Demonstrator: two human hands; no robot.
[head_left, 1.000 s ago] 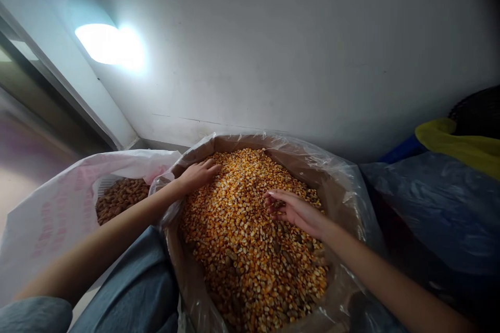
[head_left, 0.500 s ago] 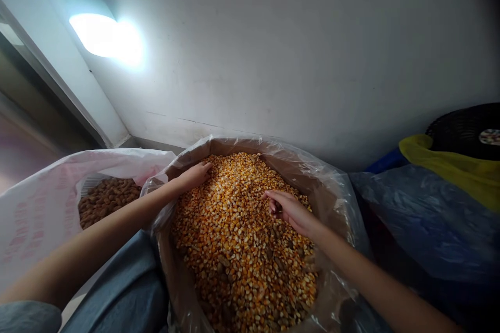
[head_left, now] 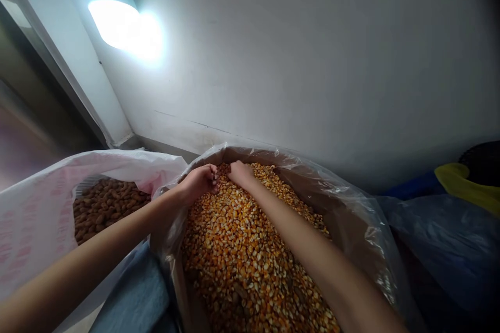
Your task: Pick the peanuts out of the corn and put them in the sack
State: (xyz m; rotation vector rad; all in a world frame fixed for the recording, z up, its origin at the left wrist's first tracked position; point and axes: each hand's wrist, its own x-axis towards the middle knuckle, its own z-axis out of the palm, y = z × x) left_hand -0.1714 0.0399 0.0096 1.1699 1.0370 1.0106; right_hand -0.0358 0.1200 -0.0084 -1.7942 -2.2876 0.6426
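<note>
A large heap of orange-yellow corn kernels [head_left: 250,239] fills a bag lined with clear plastic [head_left: 385,229]. Darker pieces, possibly peanuts in their shells, are mixed in. My left hand [head_left: 198,183] is over the heap's far left edge, its fingers curled inward around something small and pale that I cannot make out. Just to its right, my right hand [head_left: 240,173] reaches to the back of the heap. Its fingers point down and together at the kernels, and the fingertips are partly hidden.
On the left stands a white woven bag [head_left: 35,218] with pink print, holding brown nuts [head_left: 105,205] that look like unshelled peanuts. A bluish plastic sheet [head_left: 441,239] and yellow cloth [head_left: 469,184] lie right. Behind rises a grey wall [head_left: 292,62] with a bright lamp [head_left: 117,23].
My right hand has moved left and away from me, from the heap's right side to beside my left hand. My left hand has drawn its fingers in. The view has shifted slightly.
</note>
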